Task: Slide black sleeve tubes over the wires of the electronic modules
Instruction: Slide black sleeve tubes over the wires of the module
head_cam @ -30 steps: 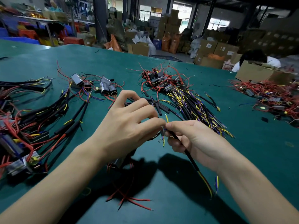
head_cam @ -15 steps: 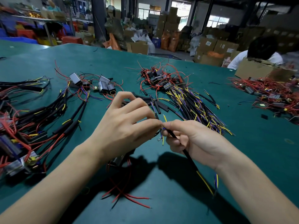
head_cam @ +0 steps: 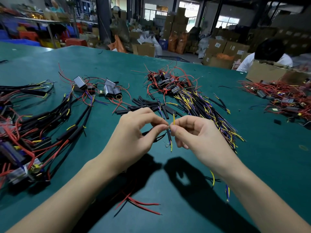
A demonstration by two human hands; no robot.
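Note:
My left hand (head_cam: 136,132) and my right hand (head_cam: 193,133) meet fingertip to fingertip above the green table (head_cam: 252,165). The left hand pinches a short black sleeve tube (head_cam: 168,137) that hangs down with thin wire ends poking out below. A yellow wire (head_cam: 173,119) is pinched in the right hand, its tip sticking up. More yellow and blue wire ends (head_cam: 227,190) trail out below my right wrist. Red wires (head_cam: 141,204) lie under my left forearm. Loose black sleeve tubes (head_cam: 144,105) lie just beyond the hands.
Sleeved modules (head_cam: 50,118) lie heaped at the left. A few bare modules (head_cam: 107,88) sit behind them. A big bundle of modules with yellow and purple wires (head_cam: 193,101) lies at centre right. Another red-wired pile (head_cam: 282,98) and a person (head_cam: 267,54) are at far right.
The hands have lifted a little and drawn slightly apart. The long sleeved wire no longer runs through my right hand; a short yellow tip now sticks up from it.

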